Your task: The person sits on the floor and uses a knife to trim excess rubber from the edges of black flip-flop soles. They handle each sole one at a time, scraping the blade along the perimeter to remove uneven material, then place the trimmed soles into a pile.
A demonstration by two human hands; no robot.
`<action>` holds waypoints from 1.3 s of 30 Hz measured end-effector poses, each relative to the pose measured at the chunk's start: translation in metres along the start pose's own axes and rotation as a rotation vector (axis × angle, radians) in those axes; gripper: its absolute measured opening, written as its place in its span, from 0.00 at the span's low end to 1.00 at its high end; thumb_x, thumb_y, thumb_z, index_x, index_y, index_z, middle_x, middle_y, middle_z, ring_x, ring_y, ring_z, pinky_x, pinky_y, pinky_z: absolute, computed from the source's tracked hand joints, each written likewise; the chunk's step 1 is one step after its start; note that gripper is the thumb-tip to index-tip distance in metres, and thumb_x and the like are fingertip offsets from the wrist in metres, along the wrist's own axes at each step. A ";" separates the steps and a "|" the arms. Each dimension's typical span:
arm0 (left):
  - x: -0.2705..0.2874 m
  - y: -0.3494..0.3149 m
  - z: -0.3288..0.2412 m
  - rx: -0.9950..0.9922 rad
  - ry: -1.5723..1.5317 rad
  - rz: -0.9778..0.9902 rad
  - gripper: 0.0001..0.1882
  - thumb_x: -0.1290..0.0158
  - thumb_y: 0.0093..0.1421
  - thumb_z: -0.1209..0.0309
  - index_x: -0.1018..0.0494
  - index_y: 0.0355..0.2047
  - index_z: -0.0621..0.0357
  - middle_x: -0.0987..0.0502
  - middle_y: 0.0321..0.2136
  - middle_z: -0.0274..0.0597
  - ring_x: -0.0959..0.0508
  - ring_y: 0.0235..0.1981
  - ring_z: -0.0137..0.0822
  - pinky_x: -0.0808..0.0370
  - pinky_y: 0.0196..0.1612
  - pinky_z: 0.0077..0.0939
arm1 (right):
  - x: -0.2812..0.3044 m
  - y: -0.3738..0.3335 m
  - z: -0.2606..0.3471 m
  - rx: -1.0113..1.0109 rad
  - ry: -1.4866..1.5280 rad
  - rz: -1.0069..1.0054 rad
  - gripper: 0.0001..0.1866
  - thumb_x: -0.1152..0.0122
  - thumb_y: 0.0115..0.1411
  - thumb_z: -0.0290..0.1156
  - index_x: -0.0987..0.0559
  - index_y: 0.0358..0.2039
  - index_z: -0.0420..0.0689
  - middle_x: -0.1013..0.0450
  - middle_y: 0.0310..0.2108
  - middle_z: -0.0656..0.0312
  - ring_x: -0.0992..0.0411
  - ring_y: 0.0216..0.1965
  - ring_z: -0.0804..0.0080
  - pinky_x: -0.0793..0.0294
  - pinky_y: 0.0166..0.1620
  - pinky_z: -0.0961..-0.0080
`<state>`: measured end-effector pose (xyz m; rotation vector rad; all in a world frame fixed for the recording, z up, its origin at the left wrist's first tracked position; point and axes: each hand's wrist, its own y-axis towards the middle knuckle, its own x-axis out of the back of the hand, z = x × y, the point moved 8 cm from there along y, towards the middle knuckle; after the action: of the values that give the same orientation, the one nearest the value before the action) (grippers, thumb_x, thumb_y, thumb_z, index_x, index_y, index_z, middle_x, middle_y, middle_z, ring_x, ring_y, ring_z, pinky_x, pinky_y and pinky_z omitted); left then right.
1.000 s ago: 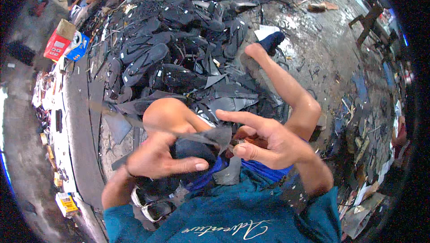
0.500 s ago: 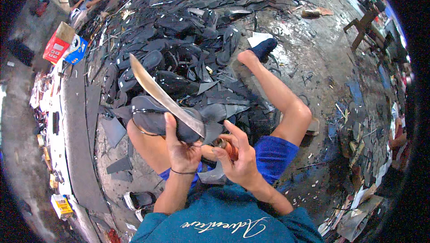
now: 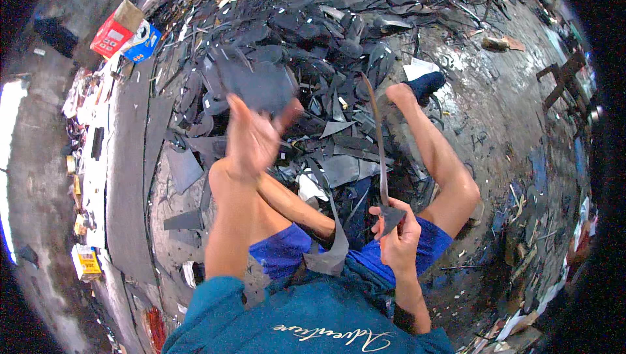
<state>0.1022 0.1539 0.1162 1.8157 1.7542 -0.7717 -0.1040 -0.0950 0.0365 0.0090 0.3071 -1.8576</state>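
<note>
Pointing away, a knife [image 3: 383, 171] is clamped by the right hand [image 3: 400, 242]; the blurred left hand's [image 3: 252, 142] grip cannot be told.

We are seeing a grey floor [image 3: 502, 119] bearing a heap of black sandals [image 3: 306, 31], flat grey offcuts [image 3: 185, 169] (some are overlapping) and, at the heap's right, a white sheet [image 3: 418, 68].

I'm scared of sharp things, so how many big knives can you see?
1: the long curved knife in the person's right hand, pointing up the picture. Others could be hidden in the dark pile of sandals and scraps.
</note>
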 end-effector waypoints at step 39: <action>0.023 -0.098 0.124 0.538 0.701 0.201 0.34 0.34 0.53 0.54 0.31 0.49 0.70 0.22 0.39 0.48 0.22 0.42 0.35 0.24 0.47 0.34 | -0.007 0.041 -0.033 -0.035 -0.199 0.277 0.18 0.26 0.54 0.42 0.21 0.34 0.41 0.30 0.26 0.74 0.33 0.30 0.83 0.30 0.36 0.77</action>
<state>-0.0023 0.0887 0.0146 2.8421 1.8143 -0.5953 -0.0678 -0.0929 -0.0023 -0.1492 0.1891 -1.5636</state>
